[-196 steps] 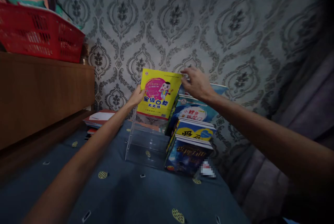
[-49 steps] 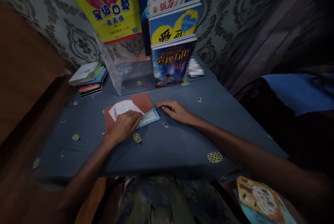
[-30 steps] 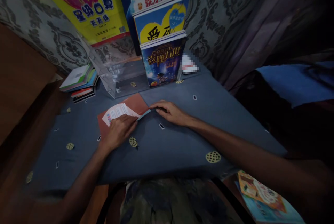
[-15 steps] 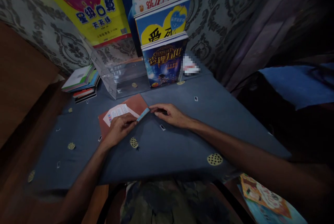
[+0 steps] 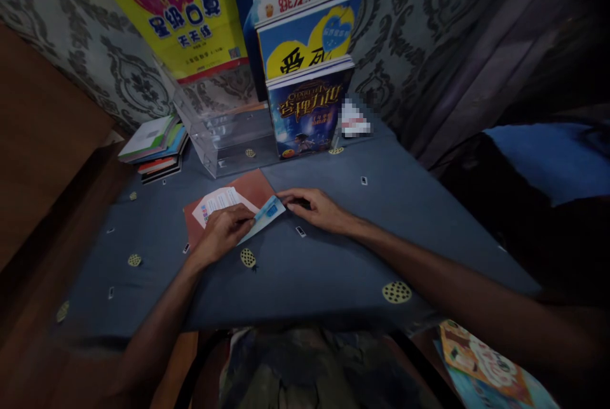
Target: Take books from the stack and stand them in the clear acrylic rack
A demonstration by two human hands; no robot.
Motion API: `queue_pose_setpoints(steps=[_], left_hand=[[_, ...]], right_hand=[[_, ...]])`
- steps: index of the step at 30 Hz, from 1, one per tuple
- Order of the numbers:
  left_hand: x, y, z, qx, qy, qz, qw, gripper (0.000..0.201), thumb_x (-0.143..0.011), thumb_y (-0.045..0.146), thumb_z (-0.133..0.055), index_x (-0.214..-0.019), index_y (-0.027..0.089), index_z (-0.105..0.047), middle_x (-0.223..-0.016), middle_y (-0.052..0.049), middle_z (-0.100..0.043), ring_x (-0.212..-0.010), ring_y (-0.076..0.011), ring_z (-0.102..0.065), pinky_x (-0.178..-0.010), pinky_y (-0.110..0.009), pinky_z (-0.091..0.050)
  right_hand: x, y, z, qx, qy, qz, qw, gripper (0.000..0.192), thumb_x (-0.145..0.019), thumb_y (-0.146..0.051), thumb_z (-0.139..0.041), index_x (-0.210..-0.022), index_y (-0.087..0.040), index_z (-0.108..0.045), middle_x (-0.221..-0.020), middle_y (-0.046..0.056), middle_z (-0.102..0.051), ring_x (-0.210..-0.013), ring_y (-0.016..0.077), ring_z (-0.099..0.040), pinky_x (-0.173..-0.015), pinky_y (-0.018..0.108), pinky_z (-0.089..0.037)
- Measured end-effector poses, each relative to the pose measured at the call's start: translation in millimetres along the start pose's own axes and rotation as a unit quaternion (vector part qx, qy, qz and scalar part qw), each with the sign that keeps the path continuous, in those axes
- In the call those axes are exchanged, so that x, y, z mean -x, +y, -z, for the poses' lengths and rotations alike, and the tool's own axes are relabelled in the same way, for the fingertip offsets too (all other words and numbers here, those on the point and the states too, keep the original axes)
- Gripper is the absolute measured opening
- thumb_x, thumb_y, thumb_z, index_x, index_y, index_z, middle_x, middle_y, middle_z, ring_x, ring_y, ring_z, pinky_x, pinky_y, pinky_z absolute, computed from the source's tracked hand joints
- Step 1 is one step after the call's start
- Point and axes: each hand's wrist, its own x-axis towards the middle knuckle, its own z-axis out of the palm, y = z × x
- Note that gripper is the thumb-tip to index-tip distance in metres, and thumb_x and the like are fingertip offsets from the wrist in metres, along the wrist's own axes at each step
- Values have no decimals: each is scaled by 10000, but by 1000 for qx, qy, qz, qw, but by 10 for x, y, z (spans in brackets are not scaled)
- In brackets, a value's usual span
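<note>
"What's the rack (image 5: 233, 142) made of?"
"Clear plastic, smooth and glossy. The tablecloth (image 5: 328, 275) is matt fabric."
"And the blue leaflet (image 5: 268, 213)?"
"Printed paper, smooth-looking. The brown sheet (image 5: 257, 185) looks like matt paper or card."
"The cabinet (image 5: 42, 123)?"
"Looks like wood, dull-finished. The curtain (image 5: 457, 91) is cloth."

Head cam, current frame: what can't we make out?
All in the head view:
- Pale printed sheet: partly covered by the left hand; its text is too small to read.
- Light-blue piece: partly behind the left hand; contact with the right hand is unclear.
- Yellow book: cut off by the top edge.
- White item: pixelated.
- Lower-right book: cut off by the bottom edge.
</note>
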Motion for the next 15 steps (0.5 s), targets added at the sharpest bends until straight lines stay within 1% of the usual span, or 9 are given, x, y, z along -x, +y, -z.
queue_pose_setpoints(steps=[5,10,13,15], left_hand=[[6,-9,2,-3,-9,10,1000,231,-954,252,-503,-925,200,-726,-936,-38,-718,-822,-161,-656,-711,-263,-465],[22,19,-9,-32,-2,-1,999,242,-963,235,-491,-936,208,-729,-963,-43,-722,-859,-175,-672,-744,-279,-472],[31,88,-11,-78,-8,2,997,240,-974,242,-494,-962,212,-732,-954,-44,-718,-872,-186,-670,-756,-283,-470],[35,138,-13,-110,-21,3,994,245,-984,242,-488,-995,209,-730,-959,-50,-713,-916,-200,-666,-782,-292,-472]], right_hand=[[3,7,-7,34,9,12,999,388,-922,-203,-507,-1278,-199,-662,-1078,69,-756,-955,198,-698,-796,316,-547],[18,-8,-15,90,20,31,995,379,-935,-220,-490,-1270,-202,-666,-1050,74,-748,-868,197,-683,-744,322,-539],[32,-29,-24,127,20,67,989,391,-943,-204,-483,-1297,-219,-646,-1043,75,-736,-890,204,-664,-787,341,-532],[37,-40,-30,148,18,93,984,398,-954,-197,-463,-1310,-233,-638,-1042,78,-732,-927,217,-650,-822,362,-524]])
